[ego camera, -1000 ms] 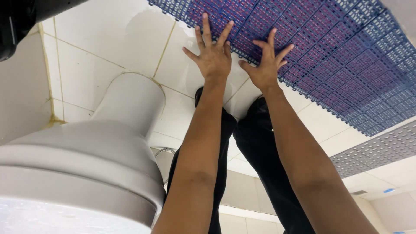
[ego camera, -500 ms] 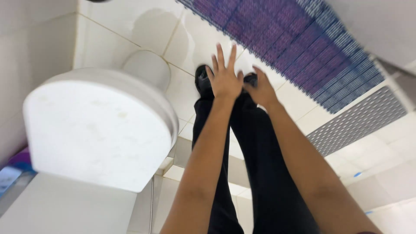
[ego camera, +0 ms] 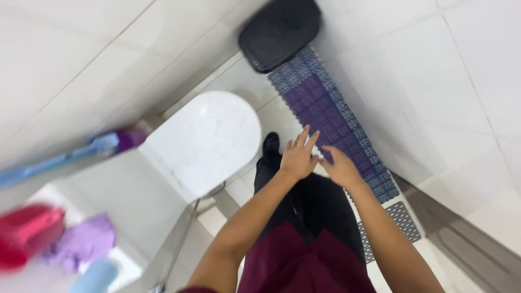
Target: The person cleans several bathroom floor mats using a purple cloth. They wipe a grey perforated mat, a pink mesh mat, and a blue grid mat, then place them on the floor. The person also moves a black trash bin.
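My left hand [ego camera: 298,156] is stretched out in front of me with its fingers spread and nothing in it. My right hand [ego camera: 340,167] is beside it, palm down, fingers loosely apart, also holding nothing. Both hover in the air above my dark trousers and black shoe [ego camera: 270,144]. A white toilet with its lid [ego camera: 203,142] closed stands just left of my hands. A purple plastic grid mat [ego camera: 331,119] lies on the white floor tiles to their right.
A black bin lid [ego camera: 279,33] sits at the far end of the mat. A blurred blue and purple bottle [ego camera: 76,153] lies on a white ledge at left. A red container [ego camera: 24,232], purple cloth [ego camera: 81,244] and pale blue bottle [ego camera: 95,278] sit at lower left. A metal floor grate [ego camera: 404,220] is at right.
The view has swung and pulled back: the toilet lid now lies left of my hands and the black bin has come into sight. My hands stay stretched forward, fingers apart, now closer together.
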